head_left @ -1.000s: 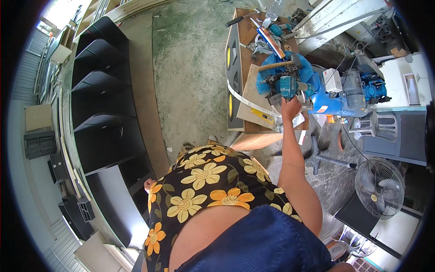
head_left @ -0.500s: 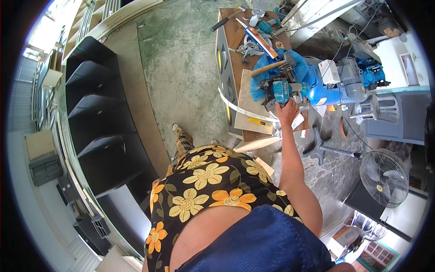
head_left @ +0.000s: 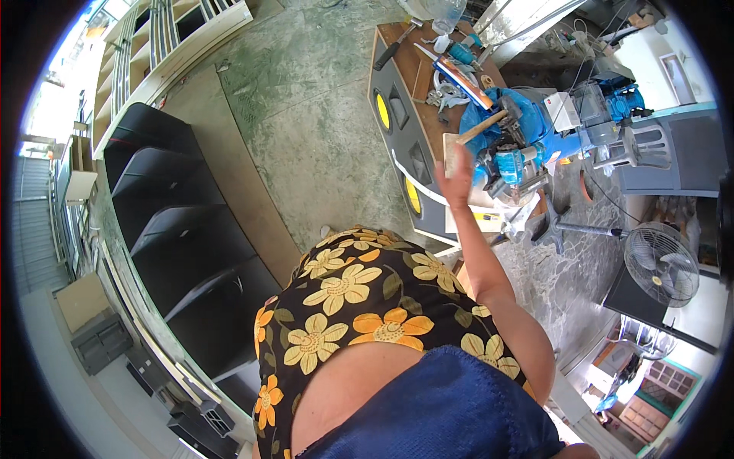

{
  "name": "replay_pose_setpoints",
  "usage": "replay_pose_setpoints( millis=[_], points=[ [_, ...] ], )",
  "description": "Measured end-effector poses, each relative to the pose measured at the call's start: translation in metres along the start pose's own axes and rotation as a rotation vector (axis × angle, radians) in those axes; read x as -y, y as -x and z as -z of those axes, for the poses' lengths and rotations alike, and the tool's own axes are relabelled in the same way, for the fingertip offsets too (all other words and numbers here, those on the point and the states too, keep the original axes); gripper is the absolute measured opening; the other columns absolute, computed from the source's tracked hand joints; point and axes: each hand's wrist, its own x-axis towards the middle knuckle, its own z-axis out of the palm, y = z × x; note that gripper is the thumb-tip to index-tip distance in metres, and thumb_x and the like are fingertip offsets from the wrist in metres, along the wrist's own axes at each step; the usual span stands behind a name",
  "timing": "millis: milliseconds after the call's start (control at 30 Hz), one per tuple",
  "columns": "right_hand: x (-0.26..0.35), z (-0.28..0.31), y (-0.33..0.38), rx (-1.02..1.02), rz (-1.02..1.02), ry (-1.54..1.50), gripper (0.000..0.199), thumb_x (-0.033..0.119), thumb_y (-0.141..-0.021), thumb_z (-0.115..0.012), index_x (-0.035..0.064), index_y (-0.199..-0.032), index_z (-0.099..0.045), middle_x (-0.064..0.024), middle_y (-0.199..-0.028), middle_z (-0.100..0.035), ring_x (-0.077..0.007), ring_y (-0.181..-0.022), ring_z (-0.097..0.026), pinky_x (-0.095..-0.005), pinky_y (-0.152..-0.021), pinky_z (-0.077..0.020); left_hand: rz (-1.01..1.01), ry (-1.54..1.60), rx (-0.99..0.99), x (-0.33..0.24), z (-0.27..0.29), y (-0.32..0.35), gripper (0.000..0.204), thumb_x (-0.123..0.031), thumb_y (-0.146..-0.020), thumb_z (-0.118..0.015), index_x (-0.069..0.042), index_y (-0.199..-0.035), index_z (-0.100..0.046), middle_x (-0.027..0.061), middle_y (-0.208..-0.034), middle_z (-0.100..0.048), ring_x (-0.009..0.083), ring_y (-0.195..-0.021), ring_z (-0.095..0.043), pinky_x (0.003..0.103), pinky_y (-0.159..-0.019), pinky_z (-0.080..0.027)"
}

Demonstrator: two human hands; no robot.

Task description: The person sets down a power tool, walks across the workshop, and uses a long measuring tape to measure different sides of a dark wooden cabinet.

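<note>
Held the right hand out over the near part of the bench, with the forearm rising from the lower edge of the view. Had the fingers loosely spread, a little blurred, just above a pale board. Found the teal power drill just to the right of the fingers, apart from them in this view, lying on the cluttered bench top. Could not tell how the left hand stood, out of sight.

Saw a wooden-handled hammer slanting beyond the fingertips, over crumpled blue plastic. Noted farther up a sealant cartridge in white, blue and orange, then a black-handled tool near the far corner. Saw a curved white strip running along the bench's left side, above a grey side panel with 2 yellow discs.

Saw a white plastic chair and a pedestal fan well off to the right, and black shelving across the floor to the left.
</note>
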Motion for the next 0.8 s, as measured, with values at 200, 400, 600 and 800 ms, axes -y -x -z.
replay_pose_setpoints(
  millis=[200,400,600,800],
  points=[
    [0.1,-0.103,-0.01,0.912,-0.193,-0.337,0.029,0.022,-0.078,-0.061,0.0031,-0.1,-0.059,-0.0129,-0.091,-0.064,-0.0252,-0.08,-0.064,-0.0332,-0.074,-0.0501,0.033,0.16,0.153,-0.029,0.036,-0.068,0.017,-0.014,-0.081,-0.05,-0.002,-0.085,-0.062,0.0067,-0.067,-0.06,0.0149,-0.054,-0.056,0.028,-0.045,-0.045],
    [0.11,-0.151,-0.052,1.02,-0.215,-0.296,0.03,0.026,-0.077,-0.059,0.006,-0.099,-0.061,-0.0137,-0.088,-0.066,-0.0294,-0.085,-0.063,-0.0385,-0.074,-0.0489,-0.09,-0.333,-0.2,-0.223,-0.195,-0.171,0.021,-0.023,-0.086,-0.058,-0.006,-0.096,-0.062,0.0035,-0.077,-0.063,0.008,-0.064,-0.059,0.017,-0.047,-0.038],
    [0.106,-0.212,-0.131,0.958,-0.132,-0.347,0.026,0.024,-0.078,-0.06,0.0058,-0.098,-0.062,-0.0137,-0.088,-0.066,-0.0281,-0.083,-0.064,-0.0353,-0.073,-0.0501,-0.38,-0.38,0.898,-0.432,-0.456,-0.13,0.039,-0.028,-0.086,-0.059,0.003,-0.109,-0.057,0.0126,-0.098,-0.064,0.019,-0.093,-0.06,0.031,-0.087,-0.043],
    [0.107,-0.304,-0.234,0.975,-0.194,-0.41,0.023,0.021,-0.08,-0.06,0.0055,-0.096,-0.062,-0.0127,-0.086,-0.066,-0.0241,-0.081,-0.065,-0.0329,-0.071,-0.0507,-0.626,-0.053,1.508,-0.491,-0.569,-0.172,0.032,-0.023,-0.092,-0.051,0.007,-0.103,-0.057,0.0189,-0.093,-0.061,0.0285,-0.078,-0.061,0.037,-0.073,-0.046]
  ],
)
